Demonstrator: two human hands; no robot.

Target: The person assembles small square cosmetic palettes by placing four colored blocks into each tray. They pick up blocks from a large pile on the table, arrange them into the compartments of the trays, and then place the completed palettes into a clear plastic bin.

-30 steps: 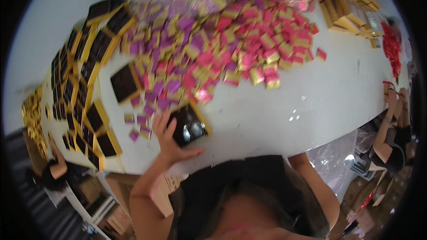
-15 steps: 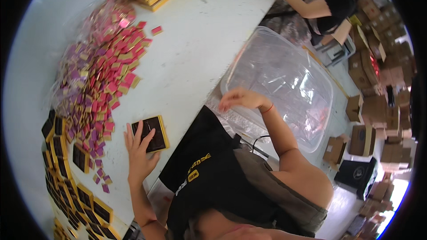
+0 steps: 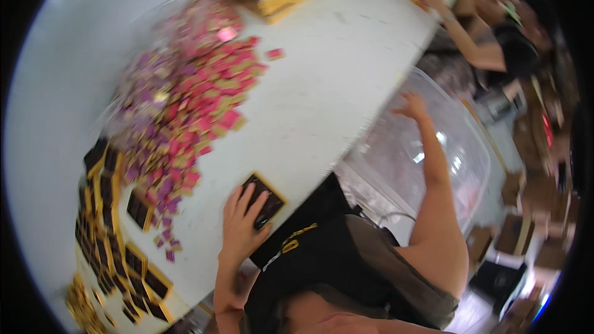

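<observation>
Dark-topped, yellow-edged flat box judged light, stiff; best held by edges. Left grip spread across it; right grip splayed, empty.

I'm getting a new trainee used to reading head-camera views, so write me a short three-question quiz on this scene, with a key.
1. Multiple choice: the person's left hand grip lies across which thing?
A) a cardboard carton
B) a dark, yellow-edged box
C) a plastic bag

2. True or false: in this view, the person's right hand grip shows beyond the edge of the white table.

3. Fill in: the heap of small pieces mixes gold, pink and ____.

Key: 1. B. 2. True; it shows against the clear plastic bin. 3. Purple.
</observation>
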